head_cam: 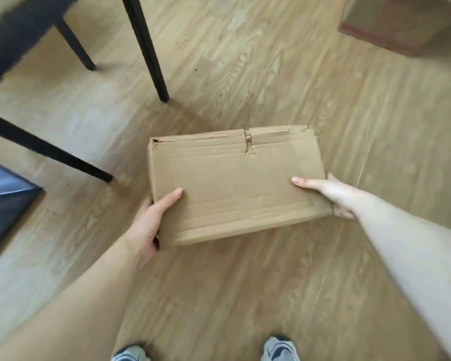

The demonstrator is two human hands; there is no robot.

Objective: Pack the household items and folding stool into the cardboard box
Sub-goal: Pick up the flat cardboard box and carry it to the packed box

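Right now the cardboard box (235,186) is held above the wood floor (245,295), closed. The left hand (151,220) and right hand (331,196) clasp its two ends. No stool or household items show, so packing likely hasn't started.

Closed brown cardboard box (235,183), creased, held above floor
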